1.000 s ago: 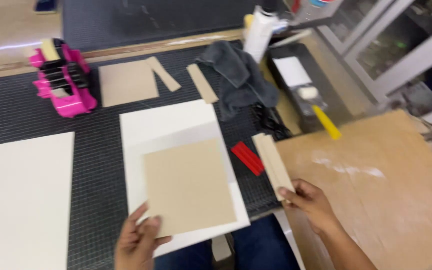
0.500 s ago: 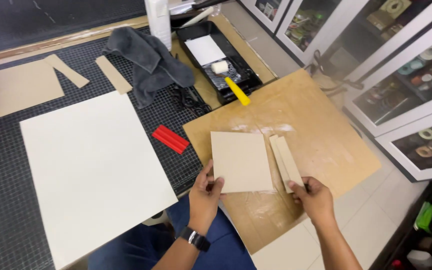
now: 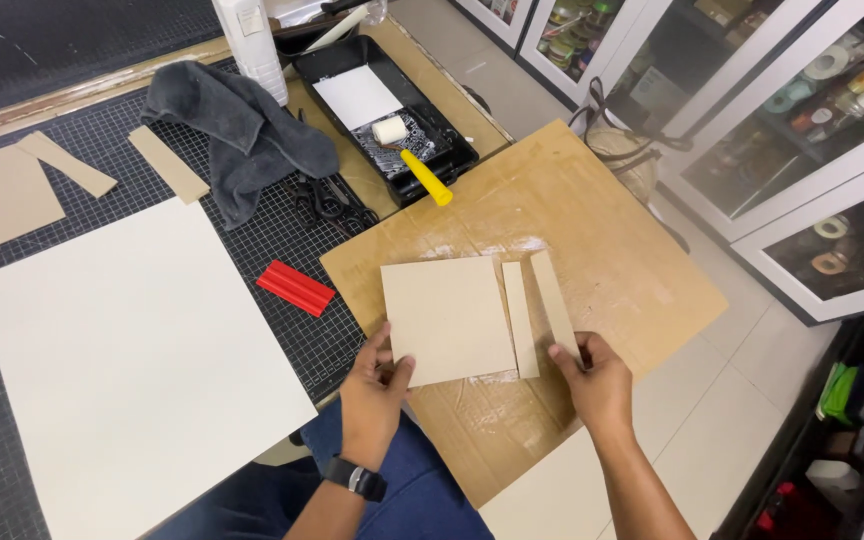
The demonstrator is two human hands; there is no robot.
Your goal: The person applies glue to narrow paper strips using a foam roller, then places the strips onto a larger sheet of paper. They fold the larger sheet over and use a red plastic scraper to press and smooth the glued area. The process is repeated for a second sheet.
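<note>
Since half a second ago, I see the two narrow strips that lay together now parted, with a slim gap between them, while the square board sits much as it did. My left hand (image 3: 374, 392) grips the tan square cardboard panel (image 3: 449, 318) at its near left corner, thumb on top and fingers curled under the edge. My right hand (image 3: 600, 382) rests with fingertips pressing the near end of the outer narrow tan cardboard strip (image 3: 556, 302), fingers close together, holding nothing else. Between that strip and the panel lies the inner narrow tan cardboard strip (image 3: 519, 319), just beside the panel's right edge. All three lie on the large brown cardboard work sheet (image 3: 602, 220) under both hands. Beyond my left hand a red ridged plastic block (image 3: 295, 287) lies on the black gridded cutting mat (image 3: 282, 235), and to the left of that hand spreads a large cream rectangular board (image 3: 122, 360). Farther off, beyond both hands, sit a black paint tray (image 3: 452, 140) with a yellow-handled small roller (image 3: 410, 158) and a crumpled grey cloth (image 3: 237, 135).
</note>
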